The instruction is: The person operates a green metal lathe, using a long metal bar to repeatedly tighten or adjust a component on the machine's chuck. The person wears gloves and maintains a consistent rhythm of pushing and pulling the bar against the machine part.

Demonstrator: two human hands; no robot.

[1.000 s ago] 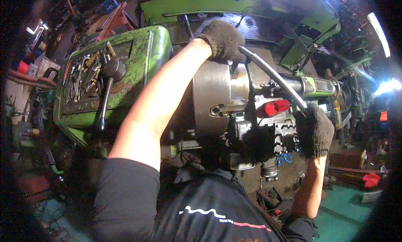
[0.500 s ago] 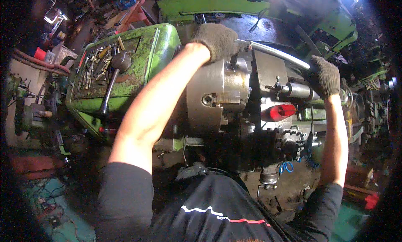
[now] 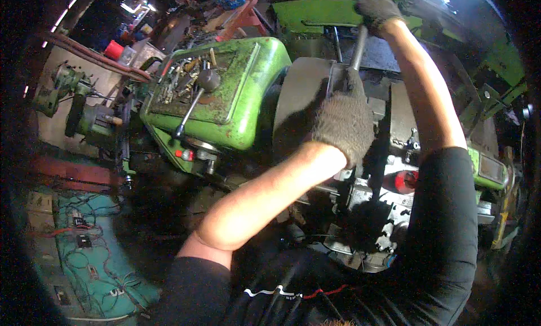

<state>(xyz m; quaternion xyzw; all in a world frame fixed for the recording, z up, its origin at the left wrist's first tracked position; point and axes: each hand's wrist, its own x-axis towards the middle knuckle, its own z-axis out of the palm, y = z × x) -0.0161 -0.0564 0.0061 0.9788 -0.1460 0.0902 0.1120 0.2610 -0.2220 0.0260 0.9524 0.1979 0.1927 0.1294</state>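
Both my hands wear dark knitted work gloves. My left hand (image 3: 345, 120) is closed over the near end of a steel bar (image 3: 359, 48), right above the face of the large lathe chuck (image 3: 296, 92). The glove hides what lies under that end. Farther away, my right hand (image 3: 378, 11) is wrapped round the bar's other end, beyond the chuck. The bar points away from me and leans slightly right.
To the left, the green lathe headstock (image 3: 245, 120) carries a pile of small tools (image 3: 189, 75) and a ball-ended lever (image 3: 191, 110). A red object (image 3: 404, 181) sits on the carriage, partly behind my right sleeve. Wires lie over a green surface (image 3: 121, 264) at lower left.
The bar has swung from lying crosswise to pointing away from me. My right hand moved far and left; my left hand came nearer, over the chuck face. The view has shifted too.
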